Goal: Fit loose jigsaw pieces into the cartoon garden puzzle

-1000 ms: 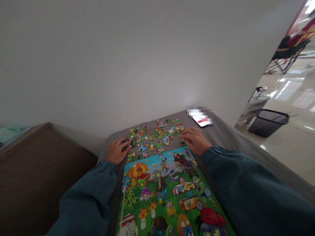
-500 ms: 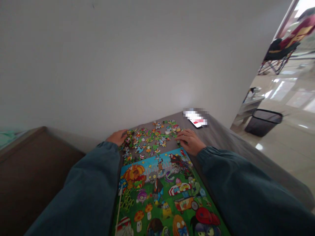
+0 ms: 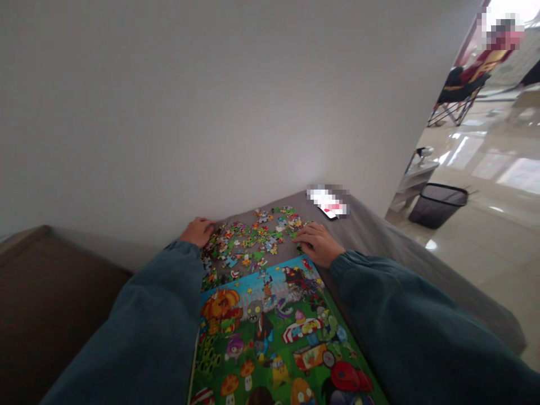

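Several loose, colourful puzzle pieces lie scattered on a grey table against a white wall. Nearer to me lies a bright cartoon picture sheet with a pumpkin, mushrooms and green lawn. My left hand rests at the far left edge of the pile, fingers curled onto the pieces. My right hand lies palm down at the pile's right edge, fingertips on pieces beside the sheet's top right corner. Both arms wear dark teal sleeves. Whether either hand grips a piece is hidden.
A phone lies at the table's far right corner. A brown surface sits to the left. On the right, a tiled floor holds a black mesh bin, a low white stand and a folding chair with a person.
My left hand has slid from the near left of the pile up to its far left edge by the wall. The right hand stayed at the pile's right edge. The camera turned right.
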### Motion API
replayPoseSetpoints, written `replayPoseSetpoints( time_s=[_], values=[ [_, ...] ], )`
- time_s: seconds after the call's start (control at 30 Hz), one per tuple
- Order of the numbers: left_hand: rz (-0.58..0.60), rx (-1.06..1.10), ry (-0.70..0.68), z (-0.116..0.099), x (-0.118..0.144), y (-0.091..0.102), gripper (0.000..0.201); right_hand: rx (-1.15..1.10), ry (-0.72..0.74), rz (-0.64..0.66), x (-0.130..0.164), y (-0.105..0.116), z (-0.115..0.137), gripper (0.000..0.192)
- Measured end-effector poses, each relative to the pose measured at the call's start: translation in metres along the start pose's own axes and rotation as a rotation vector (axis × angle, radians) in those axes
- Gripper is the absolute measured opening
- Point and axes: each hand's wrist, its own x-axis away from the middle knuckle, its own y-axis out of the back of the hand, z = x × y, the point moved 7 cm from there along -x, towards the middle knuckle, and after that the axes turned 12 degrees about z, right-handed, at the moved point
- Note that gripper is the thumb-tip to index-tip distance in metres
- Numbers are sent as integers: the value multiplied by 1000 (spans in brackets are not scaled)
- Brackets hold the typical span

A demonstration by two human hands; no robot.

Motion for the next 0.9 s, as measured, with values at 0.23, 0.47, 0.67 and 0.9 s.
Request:
replayPoseSetpoints(
  time_s=[0.23,0.47,0.67,0.9],
  values=[
    [84,4,-199,-26,-7,-13,50,20,-15,39,0,-2,-1,26],
    [130,-30,-178,-13,27,-16,53,2,-4,35,0,-3,-2,25],
    [154,-23,-99,-15,46,-24,58,1,-13,52,-1,-4,-1,26],
    [185,21,-54,-15,47,-22,56,-2,-5,40,0,-4,-2,26]
  ],
)
